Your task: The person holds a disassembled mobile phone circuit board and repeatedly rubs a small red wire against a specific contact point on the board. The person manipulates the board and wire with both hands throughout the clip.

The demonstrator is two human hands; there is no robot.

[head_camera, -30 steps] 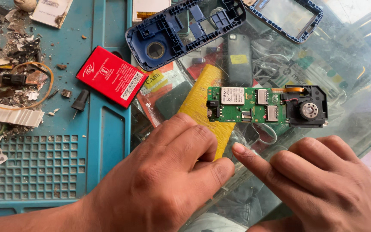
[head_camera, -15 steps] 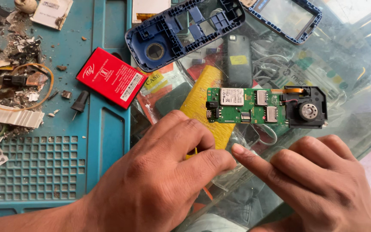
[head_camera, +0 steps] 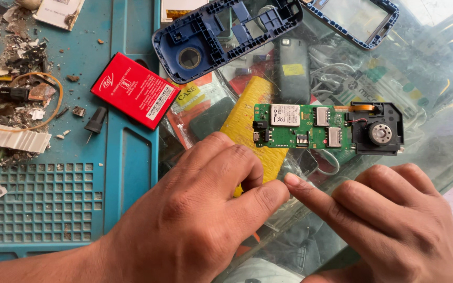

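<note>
On glass top, just above fingertips: one green circuit board (head_camera: 305, 127), flat rectangle, black speaker module (head_camera: 377, 129) at end. Left hand (head_camera: 195, 220) curled, right hand (head_camera: 389, 220) forefinger out; both hold nothing. One glossy red battery (head_camera: 135, 89) on blue mat (head_camera: 48, 199), one blue plastic shell (head_camera: 226, 31) above.

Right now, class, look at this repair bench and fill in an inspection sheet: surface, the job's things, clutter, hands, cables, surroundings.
Surface: blue work mat on the left, glass tabletop on the right with packets showing beneath it.
Job's things: green circuit board with a black speaker module at its right end, lying on the glass; blue phone frame above it.
Clutter: red battery, scraps and a rubber band at far left.
Hands: left hand and right hand meet fingertip to fingertip below the board; anything pinched is hidden.
Cables: white cables under the glass.
Surroundings: nothing seen.
</note>
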